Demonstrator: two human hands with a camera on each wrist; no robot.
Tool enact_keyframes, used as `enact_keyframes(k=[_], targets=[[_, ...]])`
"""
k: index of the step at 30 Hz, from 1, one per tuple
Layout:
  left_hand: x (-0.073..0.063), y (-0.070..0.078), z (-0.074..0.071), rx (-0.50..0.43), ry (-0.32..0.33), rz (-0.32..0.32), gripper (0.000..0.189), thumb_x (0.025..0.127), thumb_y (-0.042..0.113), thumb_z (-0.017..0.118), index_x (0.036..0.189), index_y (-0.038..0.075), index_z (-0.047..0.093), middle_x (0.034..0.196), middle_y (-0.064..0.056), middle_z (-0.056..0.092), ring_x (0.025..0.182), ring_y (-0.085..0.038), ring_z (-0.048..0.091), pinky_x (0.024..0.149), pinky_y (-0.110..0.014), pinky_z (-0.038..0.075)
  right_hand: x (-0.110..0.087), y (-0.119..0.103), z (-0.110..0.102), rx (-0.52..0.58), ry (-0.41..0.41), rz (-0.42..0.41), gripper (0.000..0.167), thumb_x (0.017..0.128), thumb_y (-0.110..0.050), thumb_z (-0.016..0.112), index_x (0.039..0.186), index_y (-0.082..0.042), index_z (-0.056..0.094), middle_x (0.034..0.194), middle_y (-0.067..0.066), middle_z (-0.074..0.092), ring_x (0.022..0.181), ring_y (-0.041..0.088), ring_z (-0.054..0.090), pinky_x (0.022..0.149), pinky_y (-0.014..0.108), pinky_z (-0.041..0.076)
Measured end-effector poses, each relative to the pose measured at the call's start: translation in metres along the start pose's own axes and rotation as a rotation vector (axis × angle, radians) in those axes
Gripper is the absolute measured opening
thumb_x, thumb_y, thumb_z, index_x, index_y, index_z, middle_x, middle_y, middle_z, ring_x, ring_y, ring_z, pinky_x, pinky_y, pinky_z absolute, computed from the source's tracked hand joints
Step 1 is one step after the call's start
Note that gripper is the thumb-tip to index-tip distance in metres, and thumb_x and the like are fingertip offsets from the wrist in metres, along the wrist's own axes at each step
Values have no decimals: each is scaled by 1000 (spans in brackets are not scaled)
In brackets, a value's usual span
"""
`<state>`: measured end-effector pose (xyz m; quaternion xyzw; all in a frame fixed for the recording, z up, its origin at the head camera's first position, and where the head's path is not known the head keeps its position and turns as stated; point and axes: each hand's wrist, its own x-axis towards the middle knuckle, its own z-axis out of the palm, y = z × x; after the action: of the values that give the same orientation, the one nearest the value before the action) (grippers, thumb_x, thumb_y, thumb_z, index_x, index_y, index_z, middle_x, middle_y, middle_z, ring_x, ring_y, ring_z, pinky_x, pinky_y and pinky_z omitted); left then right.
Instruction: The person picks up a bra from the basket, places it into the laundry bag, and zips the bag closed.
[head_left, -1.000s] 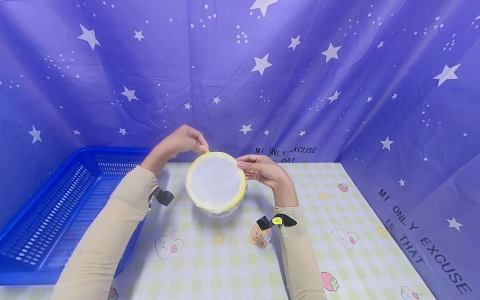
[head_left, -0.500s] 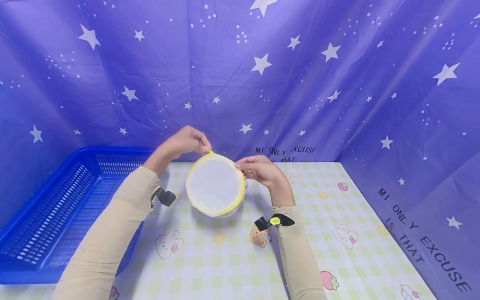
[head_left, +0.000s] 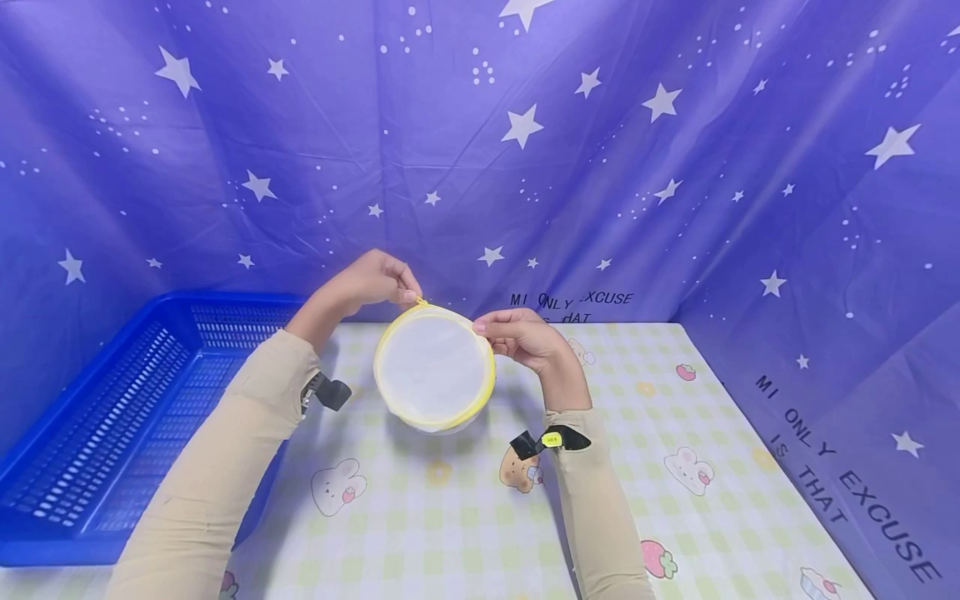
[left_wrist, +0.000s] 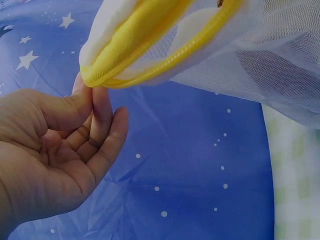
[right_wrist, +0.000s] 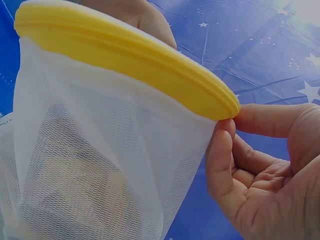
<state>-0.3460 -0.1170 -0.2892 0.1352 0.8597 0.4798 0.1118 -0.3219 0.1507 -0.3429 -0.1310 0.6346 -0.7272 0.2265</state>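
Observation:
A round white mesh laundry bag [head_left: 433,367] with yellow zipper trim is held just over the table, its flat white top facing the head camera. At the bag's far edge, my left hand [head_left: 372,279] pinches the end of the yellow trim [left_wrist: 132,47] between thumb and fingers. On the right side, my right hand [head_left: 528,340] pinches the rim just under the yellow band [right_wrist: 130,65]. The mesh wall [right_wrist: 100,165] hangs below in loose folds. Two yellow strips spread apart near my left fingertips; whether the zipper is undone I cannot tell.
To the left stands a blue perforated plastic basket [head_left: 168,302], partly behind my left forearm. A green-and-white checked cloth [head_left: 390,517] with cartoon prints covers the table. Behind and to the right hangs a blue curtain [head_left: 450,150] with white stars.
The bag has tilted a little and shifted slightly right. My left hand moves slightly right with the trim; both hands keep their pinch.

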Motion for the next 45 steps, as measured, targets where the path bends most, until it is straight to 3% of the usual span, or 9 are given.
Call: enact_keyframes(k=[6,18,23,29,35,39,45], targets=[[0,-7,-7,9,18,-20,9,92,0,68,98,-5,72,77,2,71,88,-19,65,109,-53,47,-3,-2,-3,22,12,1,38,96,10,50,81,-13,76,76,-2,73,64,5,66,63,16,55],[-3,-6,-7,-23,40,-24,7,92,1,69,95,-4,72,69,5,67,82,-18,62,110,-55,45,0,3,-9,6,14,12,29,98,5,55,87,-12,75,81,0,74,68,9,69,69,23,61],[-3,-3,-6,-5,48,-20,11,93,2,69,99,-6,71,69,6,66,80,-14,61,105,-50,49,2,4,-8,-4,-2,1,22,99,5,56,98,-9,73,89,1,76,76,10,72,73,24,62],[-1,-2,-3,7,54,27,13,92,2,70,99,-9,72,67,8,67,74,-10,62,94,-42,53,4,5,-4,-19,12,0,19,98,3,59,113,-2,69,93,1,76,77,10,72,71,22,61],[0,-1,-1,14,48,32,12,92,3,70,98,-7,72,69,8,68,73,-10,63,88,-37,55,3,5,0,-30,58,6,16,95,5,62,99,-6,73,86,1,75,74,8,71,68,20,60],[1,-1,-1,13,40,33,11,92,3,70,98,-7,73,68,7,68,74,-11,64,78,-28,51,3,4,0,-8,87,4,28,94,8,60,86,-12,76,81,0,75,72,8,71,69,20,60],[2,-2,-2,5,50,20,6,91,1,70,93,-3,74,67,8,68,74,-11,63,75,-26,51,2,2,1,39,100,7,35,95,11,56,79,-13,76,77,-1,74,67,7,70,66,18,58]])
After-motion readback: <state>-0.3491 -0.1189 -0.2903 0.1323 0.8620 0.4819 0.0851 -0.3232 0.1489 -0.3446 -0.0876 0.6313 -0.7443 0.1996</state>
